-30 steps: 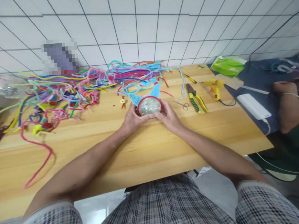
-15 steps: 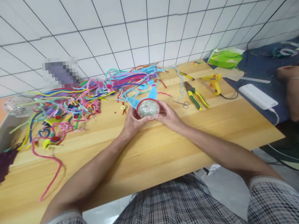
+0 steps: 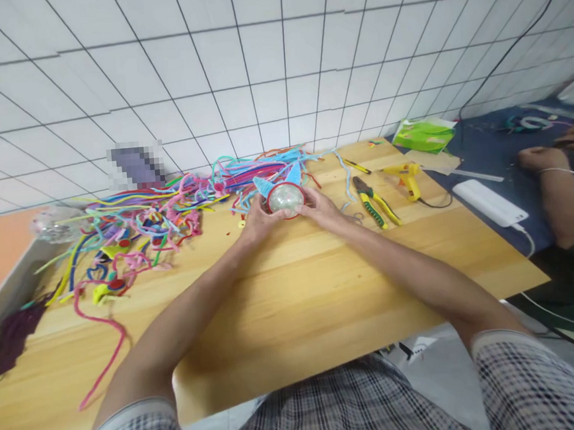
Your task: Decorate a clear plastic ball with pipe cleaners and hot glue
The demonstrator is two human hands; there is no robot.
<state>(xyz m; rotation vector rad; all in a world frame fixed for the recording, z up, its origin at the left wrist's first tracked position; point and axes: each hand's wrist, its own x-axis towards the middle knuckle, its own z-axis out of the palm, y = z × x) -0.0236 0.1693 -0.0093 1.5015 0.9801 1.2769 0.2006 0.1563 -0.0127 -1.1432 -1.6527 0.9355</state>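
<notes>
A clear, round ball with a red rim (image 3: pixel 286 200) is held above the wooden table, and two light-blue pointed pieces (image 3: pixel 292 175) rise from its far side. My left hand (image 3: pixel 260 220) grips the ball's left side, thumb at the near edge. On the right side, my right hand (image 3: pixel 319 208) holds the same ball, its thumb close to the other thumb. The far fingers of both hands are partly hidden. Behind the ball lie loose fuzzy coloured stems (image 3: pixel 244 173).
Green-yellow pliers (image 3: pixel 376 202), small scissors (image 3: pixel 355 217), a yellow cutter (image 3: pixel 357 166) and a yellow glue gun (image 3: pixel 410 180) lie to the right. Tangled stems spread across the left. Beyond the table's right edge are a white power bank (image 3: pixel 489 203) and another person's arm (image 3: pixel 564 206).
The view has tilted up, so the table sits lower in the picture. Both hands still hold the ball, which now covers the blue pieces' bases differently and appears slightly smaller.
</notes>
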